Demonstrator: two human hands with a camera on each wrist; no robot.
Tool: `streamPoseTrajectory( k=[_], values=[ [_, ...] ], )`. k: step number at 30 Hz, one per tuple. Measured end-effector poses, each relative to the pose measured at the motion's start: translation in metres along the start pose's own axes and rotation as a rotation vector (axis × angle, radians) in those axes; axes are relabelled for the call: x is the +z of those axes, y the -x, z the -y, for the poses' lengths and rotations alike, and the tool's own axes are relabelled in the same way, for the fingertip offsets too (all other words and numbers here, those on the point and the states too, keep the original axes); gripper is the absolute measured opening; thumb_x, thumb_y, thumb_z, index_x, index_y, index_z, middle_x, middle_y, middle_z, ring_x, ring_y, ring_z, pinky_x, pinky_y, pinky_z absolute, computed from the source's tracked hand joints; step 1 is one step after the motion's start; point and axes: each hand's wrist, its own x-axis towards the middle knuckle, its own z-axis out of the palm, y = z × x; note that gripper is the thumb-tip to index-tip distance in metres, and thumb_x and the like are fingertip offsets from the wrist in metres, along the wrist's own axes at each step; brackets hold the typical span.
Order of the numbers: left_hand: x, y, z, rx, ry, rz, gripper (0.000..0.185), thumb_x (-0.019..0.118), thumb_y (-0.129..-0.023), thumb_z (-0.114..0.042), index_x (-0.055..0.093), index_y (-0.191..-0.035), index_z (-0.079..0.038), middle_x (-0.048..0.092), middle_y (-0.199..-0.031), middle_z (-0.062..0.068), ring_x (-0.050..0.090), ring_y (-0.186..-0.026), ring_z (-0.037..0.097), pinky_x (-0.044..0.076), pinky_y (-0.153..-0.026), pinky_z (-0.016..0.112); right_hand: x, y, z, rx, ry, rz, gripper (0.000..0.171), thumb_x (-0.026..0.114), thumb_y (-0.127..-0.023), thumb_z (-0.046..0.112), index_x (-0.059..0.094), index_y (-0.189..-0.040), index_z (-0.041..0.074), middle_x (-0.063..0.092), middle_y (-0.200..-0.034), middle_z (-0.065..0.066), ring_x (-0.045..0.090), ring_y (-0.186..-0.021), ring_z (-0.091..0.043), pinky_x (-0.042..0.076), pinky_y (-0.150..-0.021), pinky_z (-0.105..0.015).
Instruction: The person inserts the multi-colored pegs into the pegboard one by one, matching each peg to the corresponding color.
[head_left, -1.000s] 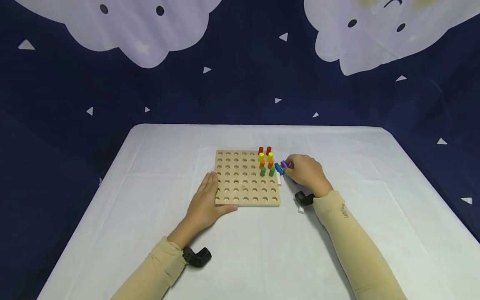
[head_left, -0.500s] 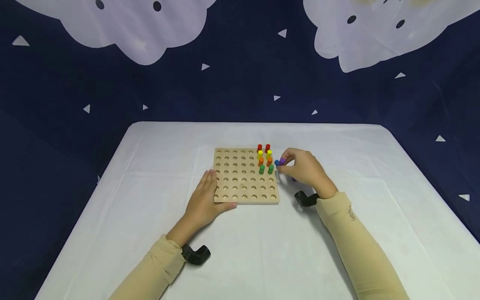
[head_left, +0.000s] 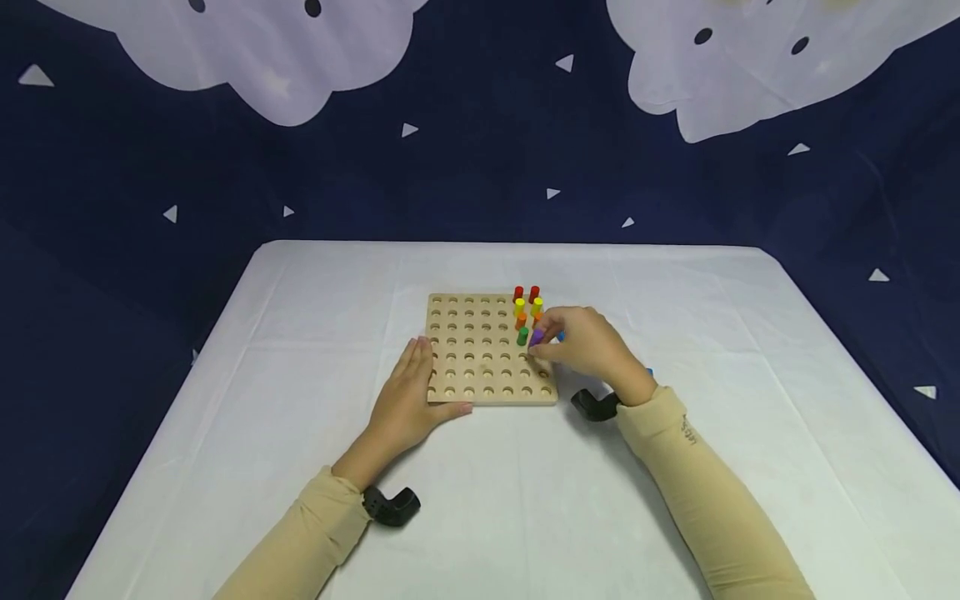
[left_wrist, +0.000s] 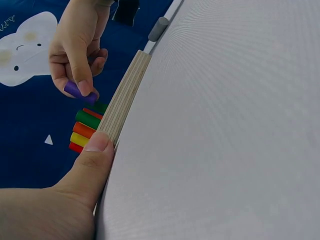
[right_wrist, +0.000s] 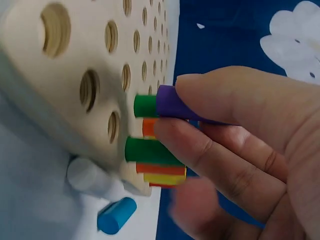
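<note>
Right hand (head_left: 592, 348): pinched a purple peg (head_left: 537, 337) between thumb and fingers, just above the pegboard (head_left: 480, 358) — beside the green pegs (head_left: 522, 337).
Left hand (head_left: 408, 400): lay flat with straight fingers against the board's near left edge — thumb pressed on its side.
Standing pegs: red, yellow, orange and green pairs, beyond the right fingertips.
Loose pegs: a blue peg (right_wrist: 116, 215) and a white peg (right_wrist: 86, 176) lay on the table (head_left: 525, 500) under the right hand.

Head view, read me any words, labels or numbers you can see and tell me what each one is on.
Small dark print on the beige right sleeve: too small and blurred to read.
Nothing else carries text: none on the wooden peg board, the coloured pegs or the dark blue cloud-patterned backdrop.
</note>
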Motion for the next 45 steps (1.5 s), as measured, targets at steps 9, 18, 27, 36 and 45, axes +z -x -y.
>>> streamPoseTrajectory(
  k=[9, 18, 27, 36, 45],
  values=[
    [-0.001, -0.001, 0.000, 0.006, -0.001, -0.003, 0.126, 0.076, -0.076, -0.063, 0.008, -0.157, 0.004, 0.006, -0.166, 0.018, 0.003, -0.156, 0.028, 0.012, -0.127, 0.045, 0.011, 0.000, 0.005, -0.025, 0.005, 0.031, 0.014, 0.082, -0.081, 0.026, 0.071, -0.086, 0.020, 0.075, -0.086, 0.005, 0.063, -0.077, -0.015, 0.046, -0.065, -0.029],
    [0.001, 0.000, 0.003, 0.002, 0.003, 0.001, 0.126, 0.076, -0.076, -0.063, 0.007, -0.157, 0.003, 0.005, -0.166, 0.017, 0.002, -0.156, 0.028, 0.011, -0.127, 0.046, 0.019, 0.000, 0.008, -0.031, 0.070, 0.000, 0.016, 0.083, -0.080, 0.028, 0.071, -0.088, 0.020, 0.074, -0.085, 0.006, 0.063, -0.074, -0.013, 0.048, -0.065, -0.029],
    [0.001, 0.001, 0.001, 0.002, 0.008, -0.004, 0.126, 0.077, -0.075, -0.063, 0.008, -0.157, 0.004, 0.005, -0.166, 0.018, 0.003, -0.156, 0.029, 0.012, -0.127, 0.046, 0.021, 0.002, 0.008, -0.036, 0.103, -0.001, 0.014, 0.082, -0.081, 0.026, 0.071, -0.086, 0.021, 0.073, -0.085, 0.006, 0.061, -0.072, -0.013, 0.046, -0.064, -0.029],
    [0.001, 0.003, 0.001, 0.000, 0.009, -0.005, 0.126, 0.077, -0.075, -0.063, 0.007, -0.157, 0.003, 0.006, -0.166, 0.018, 0.004, -0.156, 0.029, 0.013, -0.126, 0.047, 0.024, 0.002, 0.007, -0.050, 0.136, 0.004, 0.015, 0.083, -0.080, 0.028, 0.074, -0.088, 0.020, 0.071, -0.081, 0.007, 0.061, -0.072, -0.011, 0.048, -0.063, -0.028],
    [0.002, 0.003, 0.000, -0.011, -0.005, -0.007, 0.127, 0.076, -0.075, -0.065, 0.006, -0.158, 0.002, 0.006, -0.166, 0.016, 0.004, -0.156, 0.029, 0.014, -0.126, 0.047, 0.002, 0.011, 0.013, -0.043, 0.099, 0.001, 0.024, 0.082, -0.081, 0.034, 0.077, -0.098, 0.018, 0.074, -0.087, 0.007, 0.063, -0.077, -0.012, 0.050, -0.067, -0.030]
  ],
)
